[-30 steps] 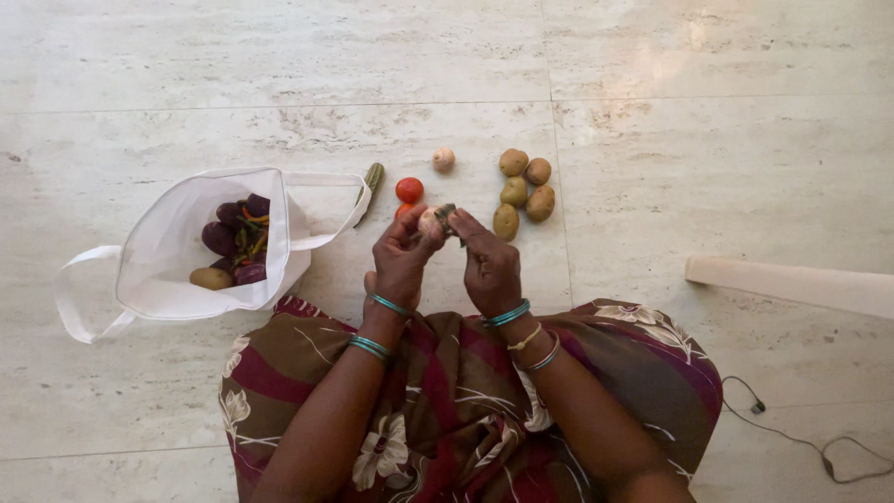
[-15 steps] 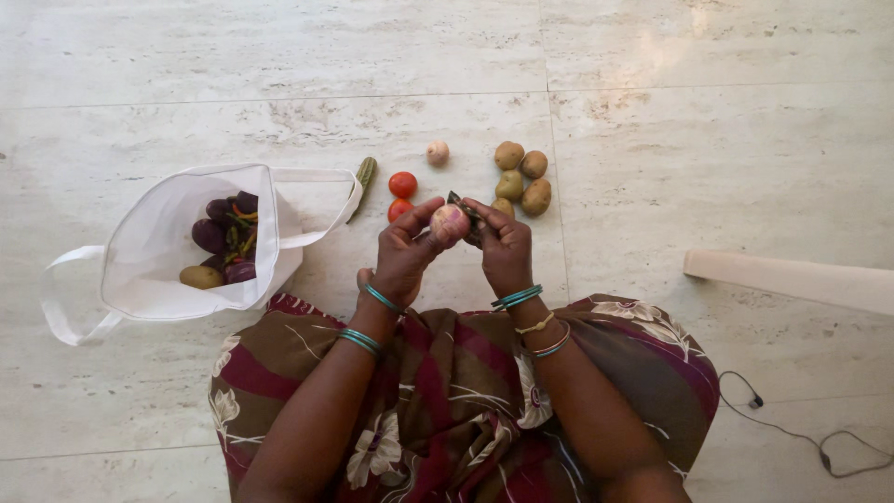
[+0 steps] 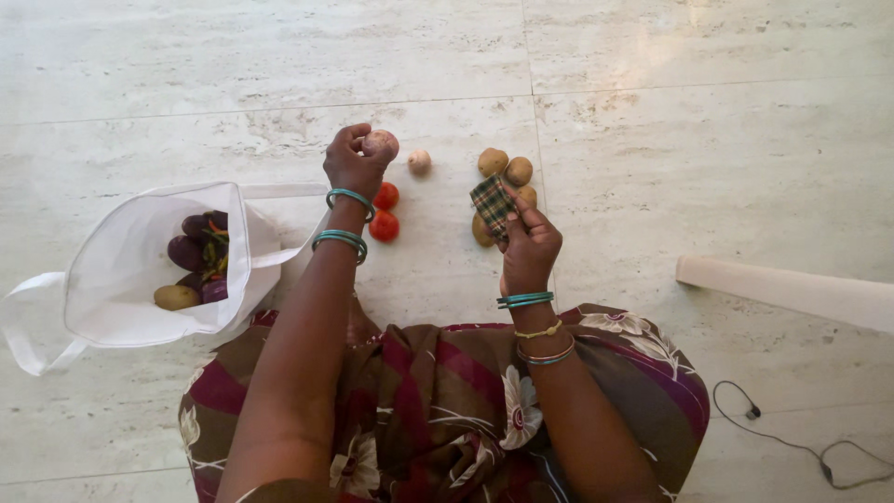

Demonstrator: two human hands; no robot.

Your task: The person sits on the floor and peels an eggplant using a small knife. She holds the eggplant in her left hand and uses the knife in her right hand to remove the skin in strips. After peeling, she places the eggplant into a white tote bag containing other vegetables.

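Observation:
My left hand [image 3: 352,163] is stretched out over the floor, holding a small pale pink onion [image 3: 380,142] close to another small onion [image 3: 420,161] that lies on the tiles. Two red tomatoes [image 3: 384,210] lie just below that hand. My right hand [image 3: 528,244] holds a small green checked cloth [image 3: 491,204] above a cluster of brown potatoes [image 3: 504,168], partly hiding them.
A white cloth bag [image 3: 112,270] lies open at the left with purple aubergines, a potato and green bits inside. A pale bar [image 3: 792,289] lies on the floor at the right. A thin cable [image 3: 819,456] trails at the lower right. My patterned skirt fills the foreground.
My left hand has carried the onion away from the cloth, up and left toward the onion on the floor. My right hand stayed near the potatoes, the cloth now spread open.

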